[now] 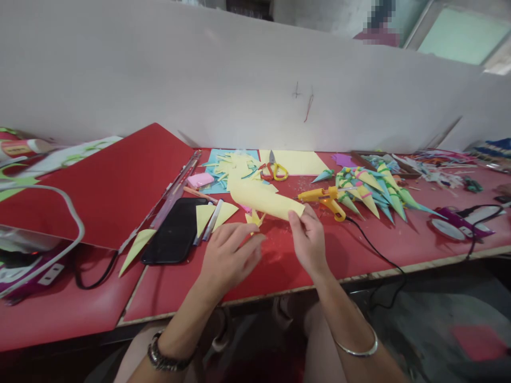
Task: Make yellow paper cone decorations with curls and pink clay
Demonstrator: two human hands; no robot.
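Note:
My right hand (309, 239) pinches the right end of a curved sheet of pale yellow paper (265, 199) between thumb and fingers. The sheet hangs above the red table, its left part rising toward the paper scraps. My left hand (232, 254) is below the sheet, fingers loosely bent and apart, with nothing visible in them. Just beyond its fingertips is a small folded yellow paper piece (253, 218). To the right of the sheet lies a yellow glue gun (325, 199). Red and yellow scissors (273, 169) rest behind the sheet.
Yellow and blue paper cones (377, 191) are piled at the right, beside the glue gun's cord (377, 242). Left of my hands are a black phone (173, 234), pens (213, 219) and a large red board (120, 183). A white partition (239, 80) stands behind the table.

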